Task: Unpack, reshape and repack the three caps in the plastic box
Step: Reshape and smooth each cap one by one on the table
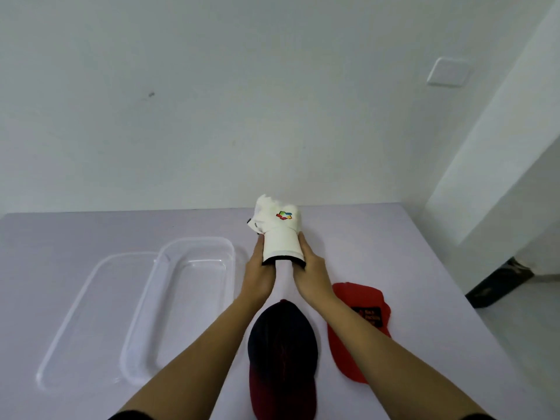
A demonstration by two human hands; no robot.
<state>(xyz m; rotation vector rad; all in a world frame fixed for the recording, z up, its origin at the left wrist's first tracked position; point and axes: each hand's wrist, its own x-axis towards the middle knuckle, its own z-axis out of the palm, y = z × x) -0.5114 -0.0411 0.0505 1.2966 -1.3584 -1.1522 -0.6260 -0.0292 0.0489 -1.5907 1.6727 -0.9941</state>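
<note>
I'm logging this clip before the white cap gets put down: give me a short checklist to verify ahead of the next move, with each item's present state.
1. Both hands on the white cap: ok; left hand and right hand pinch its curled brim.
2. Crown reshaped: not ok, still crumpled.
3. Plastic box open and empty: ok.
4. Lid out of the way: ok, left of the box.
5. Navy cap and red cap unpacked: ok, on the table.
6. Red cap reshaped: cannot tell.
</note>
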